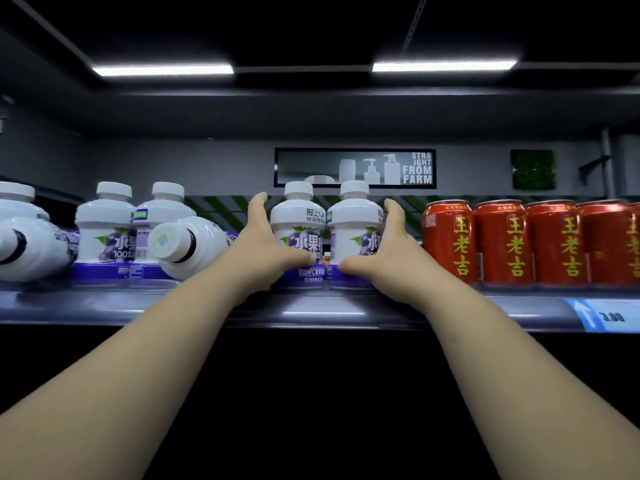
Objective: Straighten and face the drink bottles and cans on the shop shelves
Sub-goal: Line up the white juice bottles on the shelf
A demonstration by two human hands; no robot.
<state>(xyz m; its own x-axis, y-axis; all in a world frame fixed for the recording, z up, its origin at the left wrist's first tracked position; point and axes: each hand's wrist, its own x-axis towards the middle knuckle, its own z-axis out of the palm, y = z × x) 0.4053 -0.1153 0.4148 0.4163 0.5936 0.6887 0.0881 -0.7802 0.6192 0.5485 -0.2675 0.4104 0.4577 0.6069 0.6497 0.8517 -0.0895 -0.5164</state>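
Head view shows the left hand (258,244) and the right hand (381,247) cupped around a pair of upright white juice bottles (325,233) standing side by side on the shelf (322,308), each hand's fingers spread open against an outer flank, thumbs low near the bases; neither hand is fully closed. Further left, one fallen bottle (188,242) lies on its side, cap forward. Red cans (526,239) stand in a row to the right. Full plastic bottles likely feel moderately heavy, stiff, smooth and a bit slippery; gripping the wide lower body seems steadier than the narrow neck.
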